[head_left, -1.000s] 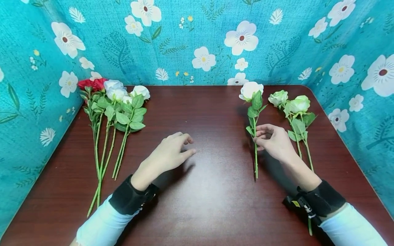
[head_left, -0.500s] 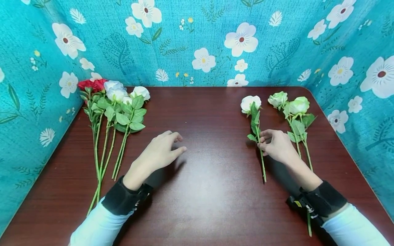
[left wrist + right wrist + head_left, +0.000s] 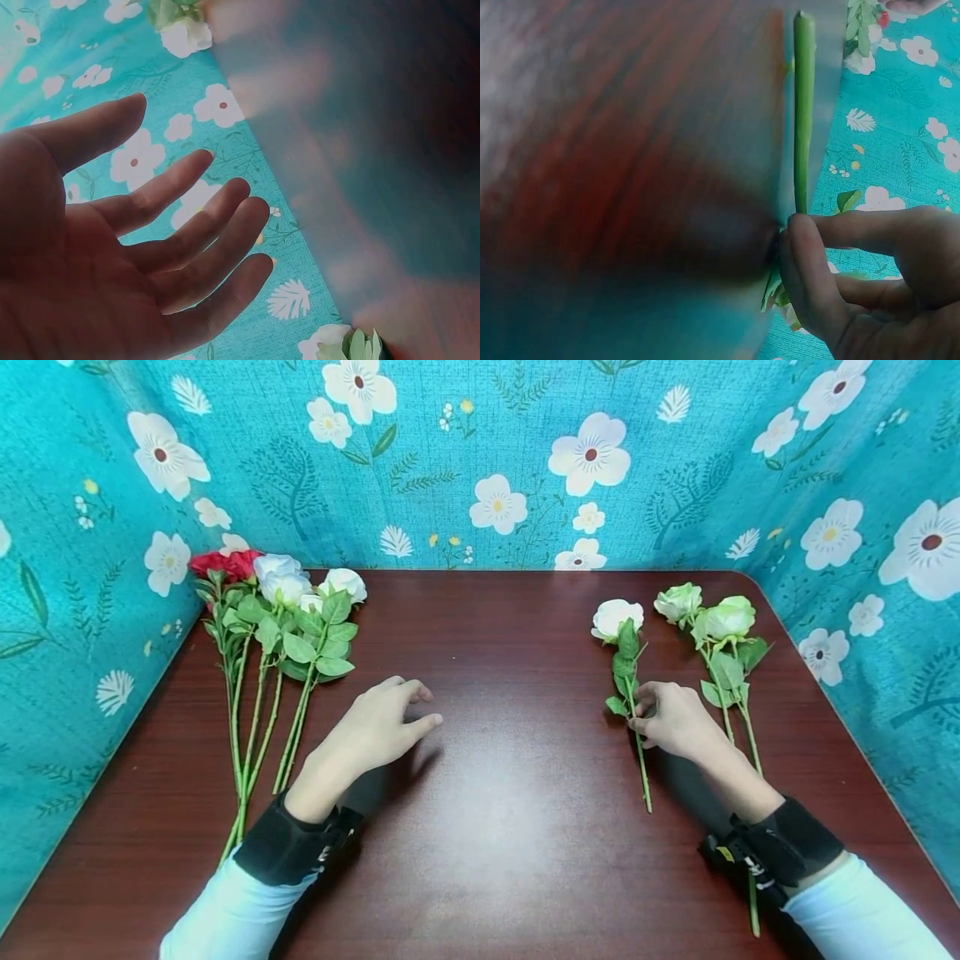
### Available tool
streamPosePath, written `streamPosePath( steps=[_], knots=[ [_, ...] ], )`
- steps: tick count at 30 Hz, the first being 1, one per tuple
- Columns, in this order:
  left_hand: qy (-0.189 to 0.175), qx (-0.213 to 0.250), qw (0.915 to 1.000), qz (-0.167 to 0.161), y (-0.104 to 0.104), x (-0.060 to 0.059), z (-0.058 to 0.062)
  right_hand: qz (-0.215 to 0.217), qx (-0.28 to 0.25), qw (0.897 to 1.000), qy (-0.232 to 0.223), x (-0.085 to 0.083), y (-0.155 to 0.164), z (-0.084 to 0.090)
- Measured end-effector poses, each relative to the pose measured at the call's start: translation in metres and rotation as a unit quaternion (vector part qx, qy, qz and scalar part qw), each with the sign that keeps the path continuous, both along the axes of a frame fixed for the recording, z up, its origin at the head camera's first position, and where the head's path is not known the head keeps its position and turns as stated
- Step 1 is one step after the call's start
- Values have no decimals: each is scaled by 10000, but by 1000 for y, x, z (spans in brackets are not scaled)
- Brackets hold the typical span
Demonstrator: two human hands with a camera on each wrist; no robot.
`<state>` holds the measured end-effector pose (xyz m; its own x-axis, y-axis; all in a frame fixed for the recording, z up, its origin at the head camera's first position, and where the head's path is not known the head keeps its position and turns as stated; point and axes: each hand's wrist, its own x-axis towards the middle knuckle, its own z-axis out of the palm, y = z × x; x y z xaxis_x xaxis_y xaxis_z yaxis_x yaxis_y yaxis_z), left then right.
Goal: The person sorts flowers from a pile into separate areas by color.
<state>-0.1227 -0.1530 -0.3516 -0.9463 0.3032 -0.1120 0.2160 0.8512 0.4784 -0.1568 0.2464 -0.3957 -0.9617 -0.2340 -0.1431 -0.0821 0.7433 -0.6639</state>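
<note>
Two hands over a dark wooden table [image 3: 510,827]: right hand [image 3: 675,720] pinches a white rose [image 3: 626,681], left hand [image 3: 375,727] spread, holding nothing.

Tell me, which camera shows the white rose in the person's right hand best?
The head view: the whole white rose shows, with the right hand pinching its stem mid-length. The right wrist view shows only the green stem between fingertips, no bloom. The left wrist view does not clearly show it.

No legible text, labels or nos. on anything in view.
</note>
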Motion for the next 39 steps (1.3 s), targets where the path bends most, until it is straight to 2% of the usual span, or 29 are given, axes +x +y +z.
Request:
streamPosePath(
  steps=[11, 18, 27, 32, 39],
  knots=[
    [-146, 289, 9994, 130, -13, 0, 3, 180, 522, 9984, -87, 1, 6, 10],
    [-31, 328, 9985, 443, -19, -1, 4, 241, 464, 9985, -174, -2, 17, 15],
    [21, 172, 9955, 929, -27, -13, 2, 64, 669, 9971, 371, -5, 23, 21],
    [98, 54, 9922, 1239, -36, -23, -4, -65, 717, 9947, 738, -3, 21, 27],
    [401, -167, 9881, 1477, -52, -30, -14, -195, 400, 9915, 1223, -5, 12, 28]
  ],
)
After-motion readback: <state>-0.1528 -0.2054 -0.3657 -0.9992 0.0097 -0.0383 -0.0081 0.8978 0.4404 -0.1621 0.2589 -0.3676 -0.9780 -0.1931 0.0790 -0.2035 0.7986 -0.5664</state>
